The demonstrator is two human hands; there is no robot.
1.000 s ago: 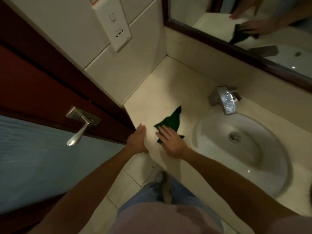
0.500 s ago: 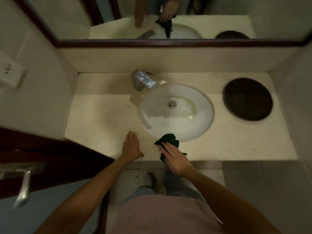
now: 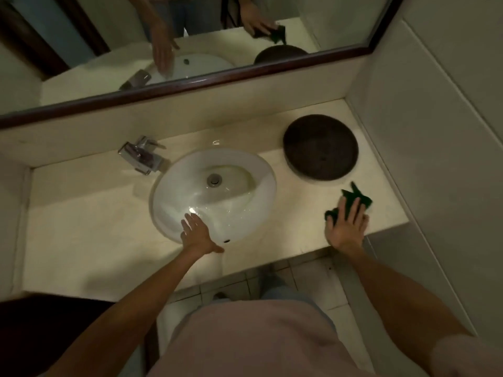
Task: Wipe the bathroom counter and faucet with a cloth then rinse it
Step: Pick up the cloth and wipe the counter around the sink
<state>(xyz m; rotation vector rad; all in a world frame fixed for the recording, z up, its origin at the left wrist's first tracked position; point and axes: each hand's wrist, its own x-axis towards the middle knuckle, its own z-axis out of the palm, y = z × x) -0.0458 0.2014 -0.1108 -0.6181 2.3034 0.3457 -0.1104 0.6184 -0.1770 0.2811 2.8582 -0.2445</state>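
Note:
A dark green cloth (image 3: 357,200) lies on the cream counter (image 3: 89,221) at its right end, near the front edge. My right hand (image 3: 347,227) presses flat on the cloth, fingers spread over it. My left hand (image 3: 196,234) rests open on the front rim of the white oval sink (image 3: 168,197), holding nothing. The chrome faucet (image 3: 141,156) stands behind the sink on the left, clear of both hands.
A round dark mat (image 3: 320,148) lies on the counter's back right, just beyond the cloth. A framed mirror (image 3: 190,85) runs along the back wall. White walls close in both counter ends. A tiled floor (image 3: 321,284) lies below the front edge.
My right hand slid the cloth along the counter's front from left of the sink to the right end. My left hand shifted from the counter onto the sink's front rim. The view swung right.

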